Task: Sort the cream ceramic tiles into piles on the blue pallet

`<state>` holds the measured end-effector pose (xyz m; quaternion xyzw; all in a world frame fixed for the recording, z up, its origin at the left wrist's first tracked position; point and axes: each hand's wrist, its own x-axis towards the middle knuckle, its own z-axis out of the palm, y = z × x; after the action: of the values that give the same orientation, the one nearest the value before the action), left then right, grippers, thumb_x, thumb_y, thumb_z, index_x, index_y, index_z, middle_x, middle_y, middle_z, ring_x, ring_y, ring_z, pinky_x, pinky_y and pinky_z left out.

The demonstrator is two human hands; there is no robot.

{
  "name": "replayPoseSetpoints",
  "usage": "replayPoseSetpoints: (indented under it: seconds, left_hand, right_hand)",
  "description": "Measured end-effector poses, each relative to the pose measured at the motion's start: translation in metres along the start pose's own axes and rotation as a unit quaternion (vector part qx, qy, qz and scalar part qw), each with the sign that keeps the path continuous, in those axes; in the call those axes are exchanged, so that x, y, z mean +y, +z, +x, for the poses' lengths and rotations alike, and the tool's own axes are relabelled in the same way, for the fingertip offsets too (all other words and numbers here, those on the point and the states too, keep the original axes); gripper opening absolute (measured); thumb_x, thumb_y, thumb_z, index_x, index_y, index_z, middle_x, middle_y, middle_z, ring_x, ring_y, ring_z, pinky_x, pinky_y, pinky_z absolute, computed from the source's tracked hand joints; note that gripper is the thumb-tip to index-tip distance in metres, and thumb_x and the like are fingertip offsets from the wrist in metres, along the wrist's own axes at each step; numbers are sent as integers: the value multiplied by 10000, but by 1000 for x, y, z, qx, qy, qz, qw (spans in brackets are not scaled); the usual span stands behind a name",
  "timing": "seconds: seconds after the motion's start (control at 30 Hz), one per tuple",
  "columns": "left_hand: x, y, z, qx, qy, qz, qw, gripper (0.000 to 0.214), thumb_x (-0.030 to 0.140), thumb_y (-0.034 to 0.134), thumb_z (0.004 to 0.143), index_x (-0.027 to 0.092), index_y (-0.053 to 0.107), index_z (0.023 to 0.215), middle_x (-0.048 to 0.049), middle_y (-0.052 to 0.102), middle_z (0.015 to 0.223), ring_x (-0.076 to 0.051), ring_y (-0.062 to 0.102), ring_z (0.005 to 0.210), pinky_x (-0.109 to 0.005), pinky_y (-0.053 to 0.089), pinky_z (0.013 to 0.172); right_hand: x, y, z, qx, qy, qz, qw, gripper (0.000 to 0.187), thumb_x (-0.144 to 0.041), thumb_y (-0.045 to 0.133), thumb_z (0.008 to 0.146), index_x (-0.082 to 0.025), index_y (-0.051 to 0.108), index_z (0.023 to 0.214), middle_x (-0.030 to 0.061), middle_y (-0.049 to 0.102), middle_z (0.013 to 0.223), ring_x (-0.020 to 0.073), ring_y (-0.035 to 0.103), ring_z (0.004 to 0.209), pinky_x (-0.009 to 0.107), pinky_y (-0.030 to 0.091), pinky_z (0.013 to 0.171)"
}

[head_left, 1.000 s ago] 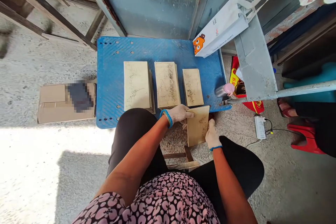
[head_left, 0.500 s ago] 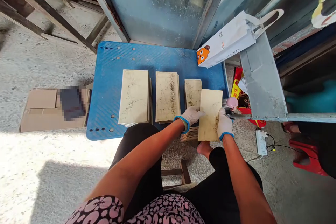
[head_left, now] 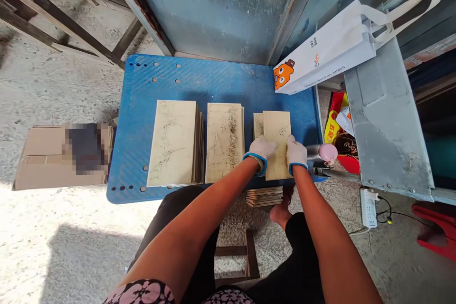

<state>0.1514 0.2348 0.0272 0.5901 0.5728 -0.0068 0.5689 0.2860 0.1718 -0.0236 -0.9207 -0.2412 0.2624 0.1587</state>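
Both my hands wear white gloves with blue cuffs. My left hand (head_left: pixel 261 150) and my right hand (head_left: pixel 295 154) grip a thin pale wooden board (head_left: pixel 277 137) by its near edges, over the rightmost stack (head_left: pixel 258 125) on a blue pallet (head_left: pixel 142 104). Two more stacks of the same boards lie on the pallet: a middle stack (head_left: pixel 224 141) and a wider left stack (head_left: pixel 174 142). A small pile of boards (head_left: pixel 265 196) sits on the floor below my hands.
A white paper bag with an orange cartoon (head_left: pixel 320 52) leans at the pallet's far right. A grey metal chute (head_left: pixel 386 118) stands to the right, with a pink-capped bottle (head_left: pixel 326 152), a power strip (head_left: pixel 368 202) and red packaging beside it. Flattened cardboard (head_left: pixel 42 156) lies left. A wooden stool (head_left: pixel 242 254) is between my legs.
Both hands lifted the board from above the floor pile forward onto the pallet, over the rightmost stack. The camera leaned forward with them.
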Motion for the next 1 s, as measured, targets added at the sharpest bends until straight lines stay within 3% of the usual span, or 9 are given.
replayPoseSetpoints:
  seconds: [0.17,0.43,0.67,0.8,0.93,1.0]
  left_hand:
    - [-4,0,10,22,-13,8,1000,383,324,639,813,149,699,1148,-120,704,1166,-262,643,1114,-297,492,908]
    - [-13,-1,14,45,-46,39,997,492,418,650,801,140,633,1207,-161,675,1194,-282,626,1124,-327,489,905]
    - [-5,-1,8,81,-107,105,985,595,438,665,768,78,545,1228,-245,543,1281,-327,613,1121,-381,482,925]
    - [-5,2,5,98,-94,111,984,567,359,651,786,75,499,1254,-231,515,1284,-321,585,1162,-372,470,957]
    - [-6,5,0,165,-10,129,978,791,325,647,798,78,272,1449,-226,342,1484,-312,379,1379,-353,369,1088]
    - [-7,5,0,167,9,123,978,802,324,641,809,79,244,1462,-221,308,1515,-300,337,1409,-336,343,1108]
  right_hand:
    - [-6,10,1,-2,8,-19,1000,594,-593,360,946,-146,750,902,168,698,843,276,638,887,313,453,781]
    - [-13,14,-11,-24,-34,-47,998,603,-557,296,983,-170,745,873,146,689,871,256,608,794,321,422,724]
    - [-11,18,-12,-10,-60,-75,995,520,-499,335,976,-191,745,897,143,676,981,257,581,917,309,411,752]
    - [-12,16,-14,-13,-44,-67,997,477,-483,369,960,-192,742,895,132,671,962,244,569,880,308,401,746]
    - [-13,10,-13,-4,-17,-33,999,500,-497,356,947,-187,729,826,121,672,917,216,552,792,294,396,702]
    - [-12,9,-13,-1,-27,-27,999,500,-495,335,951,-195,707,806,108,666,914,217,546,813,290,401,718]
